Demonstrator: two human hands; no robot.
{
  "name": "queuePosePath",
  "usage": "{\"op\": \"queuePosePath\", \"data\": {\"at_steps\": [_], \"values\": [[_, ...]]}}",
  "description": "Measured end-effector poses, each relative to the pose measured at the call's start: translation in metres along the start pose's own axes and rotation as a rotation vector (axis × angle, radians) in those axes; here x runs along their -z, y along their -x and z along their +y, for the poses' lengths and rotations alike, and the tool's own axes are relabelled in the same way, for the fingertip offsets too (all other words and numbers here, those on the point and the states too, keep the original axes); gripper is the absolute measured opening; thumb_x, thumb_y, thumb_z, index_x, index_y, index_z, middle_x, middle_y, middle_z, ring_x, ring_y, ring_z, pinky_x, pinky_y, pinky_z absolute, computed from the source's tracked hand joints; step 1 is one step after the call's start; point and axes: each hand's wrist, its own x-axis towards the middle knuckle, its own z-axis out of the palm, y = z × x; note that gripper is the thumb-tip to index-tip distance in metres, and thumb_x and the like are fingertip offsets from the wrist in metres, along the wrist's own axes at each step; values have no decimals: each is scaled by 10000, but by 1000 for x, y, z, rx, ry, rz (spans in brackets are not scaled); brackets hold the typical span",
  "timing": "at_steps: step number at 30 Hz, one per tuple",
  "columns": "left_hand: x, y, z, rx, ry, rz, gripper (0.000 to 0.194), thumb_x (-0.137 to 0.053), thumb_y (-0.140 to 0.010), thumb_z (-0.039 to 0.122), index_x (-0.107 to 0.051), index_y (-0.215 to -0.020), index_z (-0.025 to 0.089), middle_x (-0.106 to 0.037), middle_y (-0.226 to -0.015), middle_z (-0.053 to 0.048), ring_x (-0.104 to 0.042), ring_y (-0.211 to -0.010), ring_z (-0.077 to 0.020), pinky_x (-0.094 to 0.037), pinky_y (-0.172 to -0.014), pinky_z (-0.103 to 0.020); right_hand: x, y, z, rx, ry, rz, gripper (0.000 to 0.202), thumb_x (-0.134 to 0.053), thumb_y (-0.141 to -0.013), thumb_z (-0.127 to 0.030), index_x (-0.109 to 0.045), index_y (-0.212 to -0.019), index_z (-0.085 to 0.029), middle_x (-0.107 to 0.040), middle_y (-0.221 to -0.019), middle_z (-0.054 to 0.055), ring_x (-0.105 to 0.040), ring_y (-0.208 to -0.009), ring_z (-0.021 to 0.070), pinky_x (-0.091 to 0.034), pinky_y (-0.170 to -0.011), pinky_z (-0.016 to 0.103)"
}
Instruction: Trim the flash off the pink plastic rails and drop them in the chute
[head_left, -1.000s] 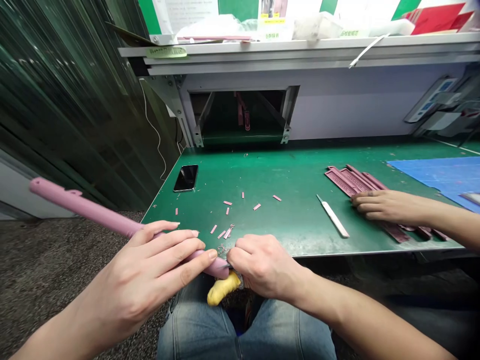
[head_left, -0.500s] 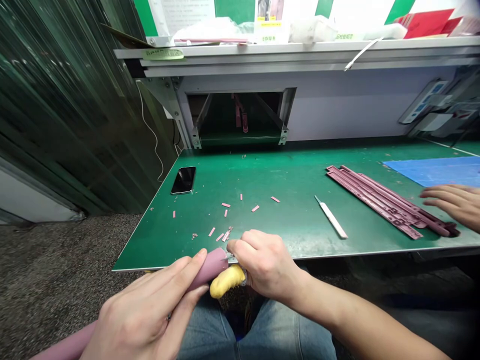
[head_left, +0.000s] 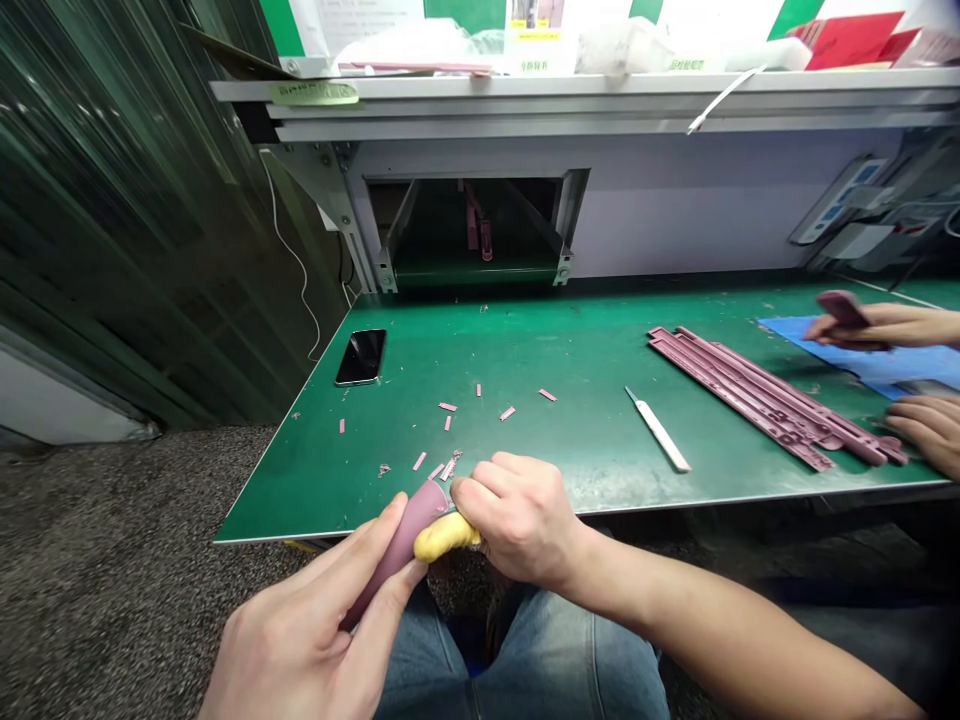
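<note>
My left hand (head_left: 315,610) is wrapped round a pink plastic part (head_left: 401,545), rounded like a tube, its end pointing up and forward over the table's front edge. My right hand (head_left: 521,520) is closed against that end, pinching a thin-bladed knife that is mostly hidden by the fingers. A yellow finger cover (head_left: 446,537) sits on my right thumb, which rests beside the part's rim. Small pink strips (head_left: 448,468) and curled shavings lie on the green table just beyond my hands.
A phone (head_left: 361,357) lies at left; a white-handled knife (head_left: 661,435) and long pink plastic parts (head_left: 757,395) lie at right. Another person's hands (head_left: 885,328) hold a pink piece over a blue mat (head_left: 930,365). A conveyor opening (head_left: 480,270) is at the back.
My hands have shifted slightly left and up, and the pink part is tilted more steeply. At right, the other person's second hand has come into view with a pink piece.
</note>
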Motion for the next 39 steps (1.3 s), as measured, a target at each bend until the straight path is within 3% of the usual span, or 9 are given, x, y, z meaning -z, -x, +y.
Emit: {"op": "queuePosePath", "data": {"at_steps": [5, 9, 12, 15, 20, 24, 29, 34, 39], "values": [[-4, -5, 5, 169, 127, -52, 489, -642, -810, 361, -547, -1290, 359, -646, -1227, 40, -674, -1002, -214, -589, -772, -242, -8, 1, -2, -93, -117, -26, 326, -407, -921, -239, -468, -605, -184, -451, -555, -9, -322, -519, 126, -194, -503, 279], [-9, -12, 7, 235, 222, -80, 520, -648, -801, 377, -530, -1307, 369, -624, -1267, 6, -643, -1064, -248, -552, -868, -317, -7, -3, -12, -328, -687, -39, 299, -437, -940, -295, -530, -684, -172, -505, -597, -23, -422, -553, 94, -316, -531, 214], [-22, -6, 3, 248, 367, -189, 639, -662, -785, 350, -439, -1383, 354, -684, -1143, -31, -673, -963, -235, -572, -788, -307, -2, -3, -9, -599, -947, 18, 287, -487, -924, -300, -498, -666, -172, -465, -596, -40, -403, -548, 82, -346, -534, 200], [-39, 11, 0, 358, 650, -294, 549, -644, -795, 328, -516, -1329, 319, -685, -812, -10, -644, -670, -157, -556, -598, -240, -1, 7, 18, -731, -912, 160, 257, -511, -906, -308, -522, -687, -174, -442, -603, -41, -387, -548, 88, -345, -528, 210], [-51, 2, 0, 841, 1043, -32, 435, -666, -782, 416, -593, -1171, 235, -628, -706, 5, -412, -353, -44, -336, -295, -143, -16, 34, 68, -799, -651, 203, 198, -462, -911, -277, -627, -882, -170, -525, -686, -4, -472, -615, 123, -376, -591, 248], [-51, -40, -6, 975, 1294, 125, 344, -622, -794, 499, -596, -981, 211, -509, -552, 53, -404, -347, -54, -293, -287, -134, -20, 40, 44, -667, -640, 10, 215, -485, -915, -324, -631, -933, -168, -591, -775, 25, -525, -695, 142, -397, -652, 263], [-53, -68, -7, 978, 1405, 218, 261, -641, -803, 426, -571, -947, 219, -544, -712, 46, -424, -385, -23, -320, -305, -125, -18, 34, -20, -241, -619, -339, 544, -579, -756, -679, -604, -916, -160, -587, -736, 25, -526, -644, 152, -388, -571, 252], [-56, -68, 5, 974, 1436, 238, 281, -695, -766, 385, -588, -967, 220, -549, -782, 39, -451, -410, -26, -320, -286, -135, -30, 29, -29, -199, -358, -394, 650, -438, -730, -811, -530, -714, -169, -520, -654, 14, -457, -562, 143, -306, -504, 253], [-57, -68, 8, 975, 1444, 251, 299, -711, -757, 352, -597, -1001, 224, -548, -808, 37, -453, -419, -17, -309, -281, -121, -32, 28, -23, -119, -299, -391, 608, -410, -794, -765, -501, -676, -175, -498, -629, 3, -399, -522, 118, -224, -486, 254]]}}
